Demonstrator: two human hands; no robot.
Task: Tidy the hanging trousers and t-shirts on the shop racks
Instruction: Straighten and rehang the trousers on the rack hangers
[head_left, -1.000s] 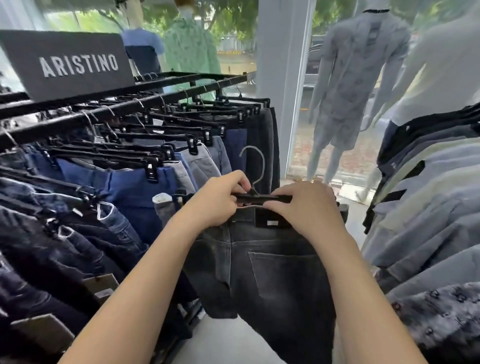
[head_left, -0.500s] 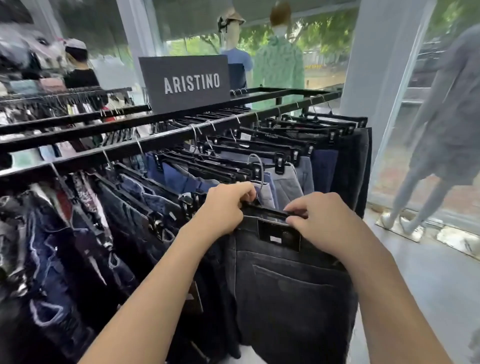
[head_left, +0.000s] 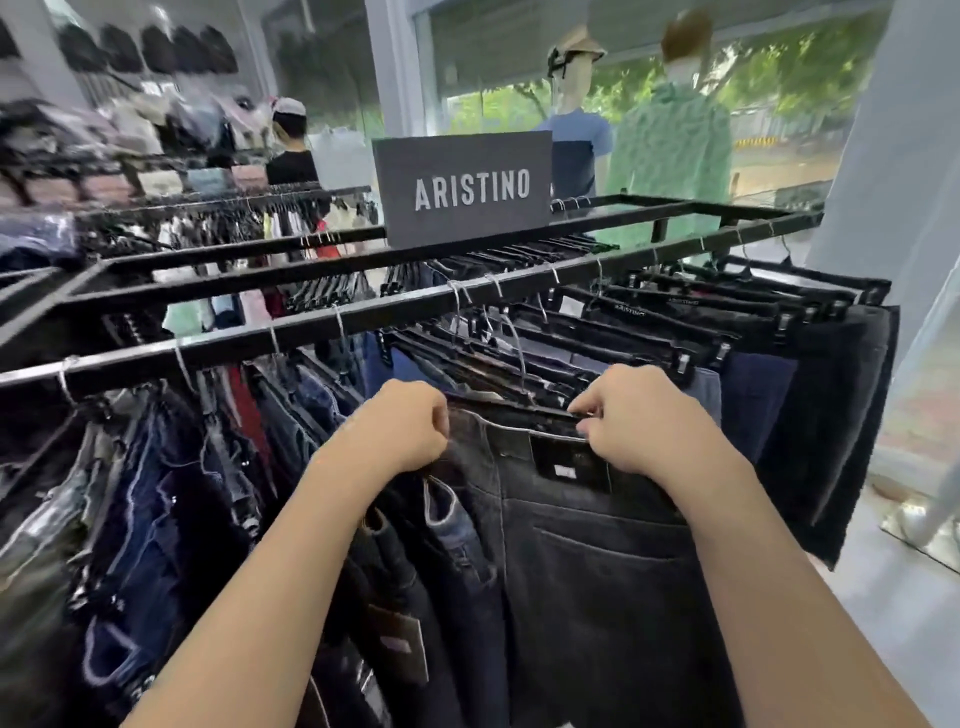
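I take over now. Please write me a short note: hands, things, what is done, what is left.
Left hand grips the left end of the clip hanger; right hand grips its right end.
The dark grey jeans hang from it, below the front rail, between blue jeans and dark trousers.
Done: jeans are at the rack. Hook on the rail: cannot tell.
Left: check the hook, even out the row.

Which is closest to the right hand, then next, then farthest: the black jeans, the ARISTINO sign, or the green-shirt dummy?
1. Black jeans: the right hand grips their top, right in front.
2. Sign: farther back, up and left.
3. Green-shirt dummy: farthest back, behind the sign.
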